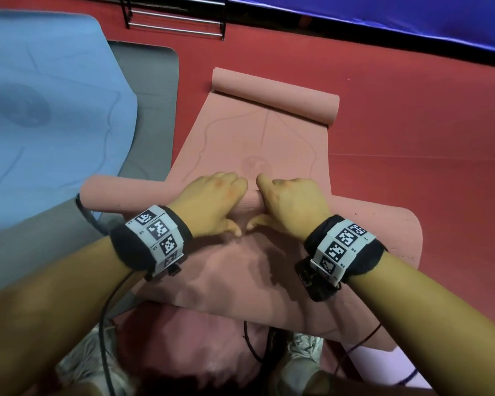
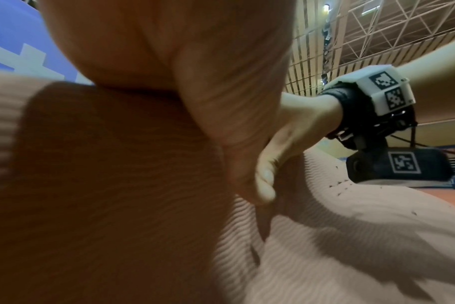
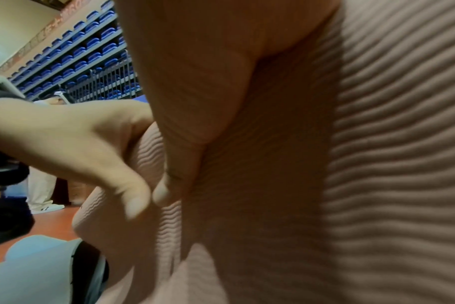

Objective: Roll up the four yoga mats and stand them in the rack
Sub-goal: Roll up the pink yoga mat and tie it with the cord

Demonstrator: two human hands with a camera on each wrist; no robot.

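Red floor (image 1: 383,115) — blue mat (image 1: 55,110), grey mat (image 1: 152,90) leftward; both hands' grip curled round pink mat (image 1: 255,138) roll.

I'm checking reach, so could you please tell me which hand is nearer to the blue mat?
Left. The left hand grips the pink mat's roll on the side toward the blue mat; the right hand grips it farther away, beyond the left.

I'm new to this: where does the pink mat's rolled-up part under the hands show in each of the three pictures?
Head view: the pink roll lies across the middle, under both hands.
Left wrist view: the roll fills the lower left, below the left hand.
Right wrist view: the roll fills the right side.
Shared landmark: the two thumbs meeting on the roll.
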